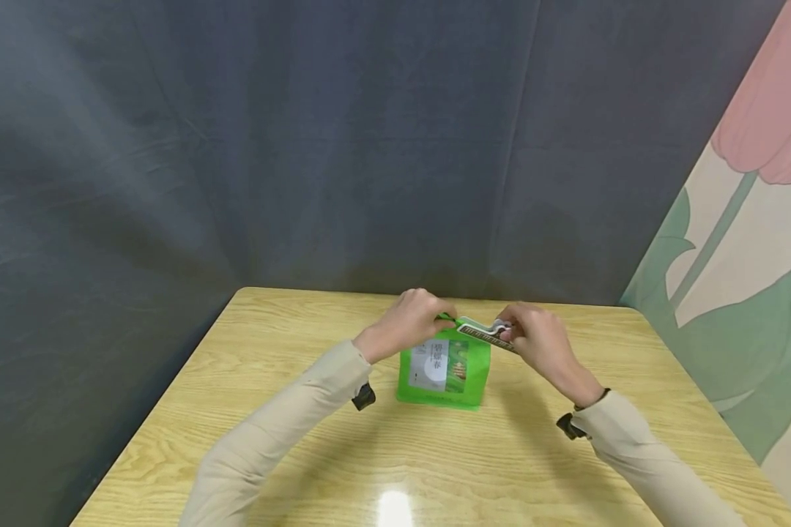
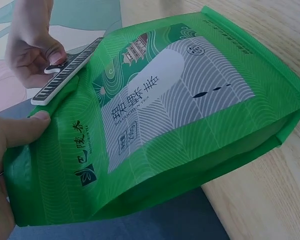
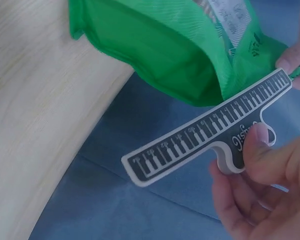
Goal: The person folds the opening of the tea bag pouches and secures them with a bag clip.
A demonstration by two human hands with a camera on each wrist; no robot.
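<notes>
A green tea bag (image 1: 444, 366) with a grey label stands on the wooden table. My left hand (image 1: 417, 316) pinches its top edge near the left corner, thumb on the front in the left wrist view. In my right hand (image 1: 542, 338) is a long bag clip (image 3: 210, 127) with a piano-key pattern, its handle held between thumb and fingers. The clip lies along the right part of the bag's top, one end close to my left fingertips. In the right wrist view its other end sticks out past the bag's side.
The wooden table (image 1: 290, 454) runs out to both sides of the bag. Behind it hangs a dark curtain (image 1: 382, 146). A wall with a painted tulip (image 1: 764, 110) borders the right side. Black wrist cameras sit under both sleeves.
</notes>
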